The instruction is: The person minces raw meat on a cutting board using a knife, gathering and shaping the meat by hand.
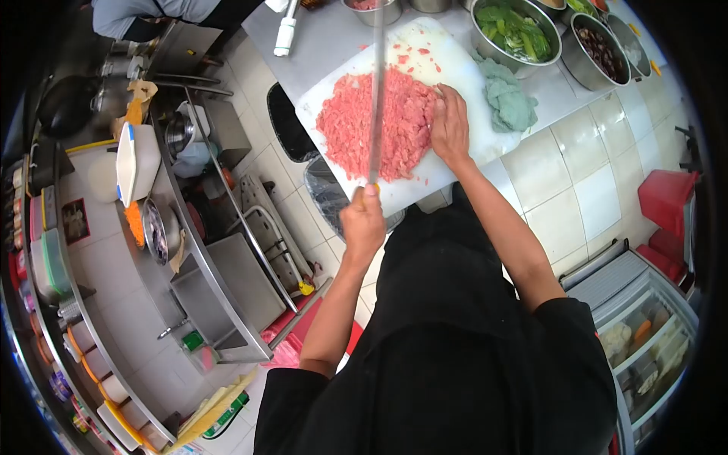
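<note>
My left hand (363, 221) is closed around the handle of a long knife (377, 114). Its narrow blade, seen nearly edge-on, stretches away from me over a mound of chopped raw pink meat (345, 121). I cannot tell whether the blade touches the meat. My right hand (450, 125) lies against the right side of the mound, fingers extended and partly curved. Under the meat is a white cutting board (464, 91), with small scraps scattered on its far part. A crumpled green cloth (509, 97) lies at the board's right edge.
Metal bowls hold leafy greens (517, 34) and dark pieces (599, 51) at the back right. A white-handled tool (285, 36) lies left of the board. Black-lined bins (292, 125) stand below the counter. Another person's sleeve (125, 19) shows at upper left.
</note>
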Action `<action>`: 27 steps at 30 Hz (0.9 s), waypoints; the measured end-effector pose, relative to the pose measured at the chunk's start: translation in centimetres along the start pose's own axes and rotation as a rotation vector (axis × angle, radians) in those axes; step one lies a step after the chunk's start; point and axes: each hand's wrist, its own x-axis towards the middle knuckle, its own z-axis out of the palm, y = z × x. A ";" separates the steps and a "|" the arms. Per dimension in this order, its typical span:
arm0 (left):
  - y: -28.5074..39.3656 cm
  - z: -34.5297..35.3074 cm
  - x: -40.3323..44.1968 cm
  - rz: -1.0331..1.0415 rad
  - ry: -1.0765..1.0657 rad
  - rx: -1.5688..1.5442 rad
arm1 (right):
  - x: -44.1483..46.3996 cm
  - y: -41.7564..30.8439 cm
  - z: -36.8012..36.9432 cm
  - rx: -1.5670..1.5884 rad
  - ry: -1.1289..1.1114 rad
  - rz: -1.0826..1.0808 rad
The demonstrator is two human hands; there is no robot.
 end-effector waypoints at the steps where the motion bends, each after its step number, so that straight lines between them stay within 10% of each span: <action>1: -1.9 1.2 1.0 0.019 0.007 0.066 | 0.2 -0.1 0.2 0.001 0.011 -0.011; 10: 1.2 -1.1 -0.5 0.103 0.101 -0.276 | 0.1 -0.3 -0.2 0.017 0.016 -0.018; 12: -3.8 1.7 1.6 0.139 0.019 0.206 | 0.1 0.0 0.3 0.001 0.050 -0.046; 21: -0.3 -0.4 -0.2 0.071 0.101 -0.214 | 0.2 -0.3 -0.1 0.006 0.019 -0.002; 24: -2.9 0.5 2.0 0.035 0.011 0.271 | -0.1 -0.1 0.2 -0.008 0.030 -0.028; 27: 0.6 -2.5 0.5 0.032 -0.007 0.088 | -1.4 0.1 0.0 -0.002 0.002 -0.003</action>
